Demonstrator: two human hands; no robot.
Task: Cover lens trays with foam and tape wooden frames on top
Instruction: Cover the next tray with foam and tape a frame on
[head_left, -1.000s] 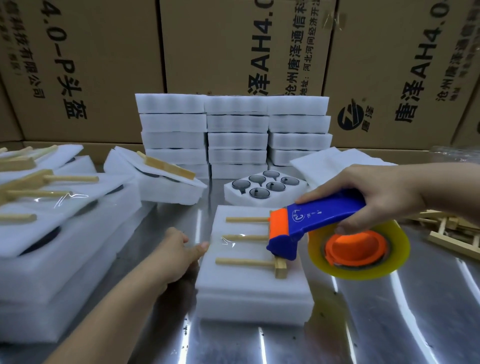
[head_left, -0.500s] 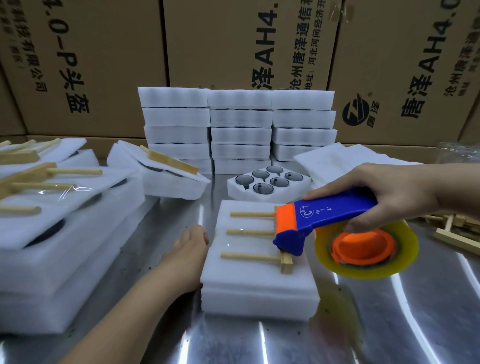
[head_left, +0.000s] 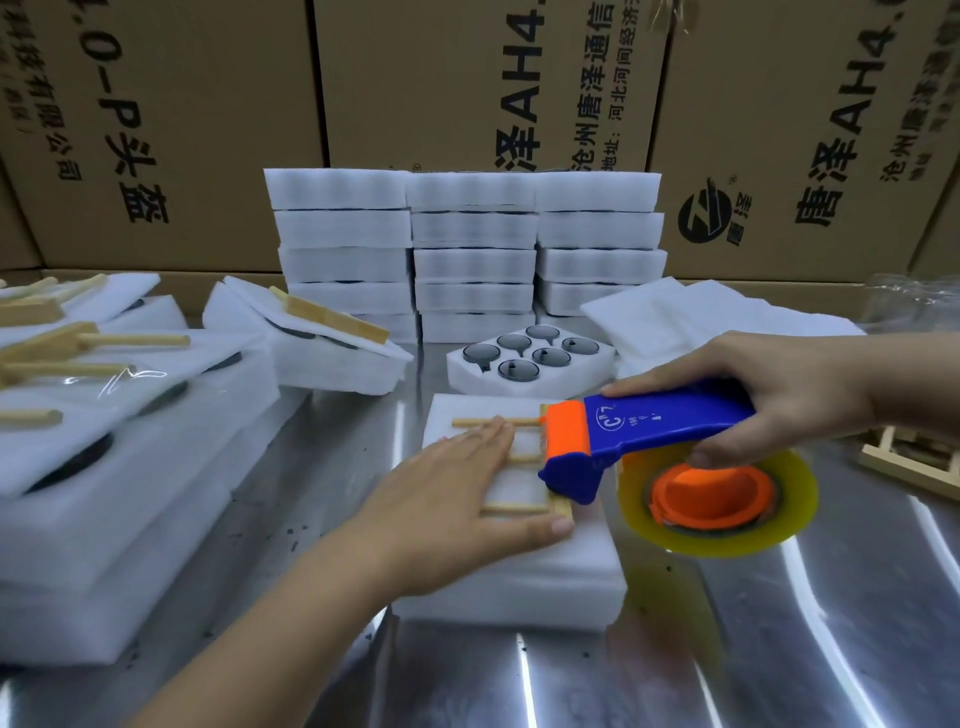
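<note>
A foam-covered lens tray (head_left: 524, 577) lies on the metal table in front of me, with a wooden frame (head_left: 514, 506) on top. My left hand (head_left: 457, 499) rests flat on the frame and foam, fingers straight. My right hand (head_left: 779, 395) grips the blue and orange tape dispenser (head_left: 649, 436), whose orange head sits over the frame's right end. Its clear tape roll (head_left: 722, 504) hangs beside the tray's right side. Behind it an uncovered tray (head_left: 524, 382) shows several dark lenses.
Stacks of white foam trays (head_left: 467, 249) stand at the back before cardboard boxes (head_left: 156, 130). Finished taped trays (head_left: 104, 415) pile up on the left. Loose foam sheets (head_left: 691, 317) lie back right and spare wooden frames (head_left: 914, 457) at the right edge.
My left hand moved from the tray's left side onto the top and now lies flat on the wooden frame. The dispenser stayed over the frame's right end.
</note>
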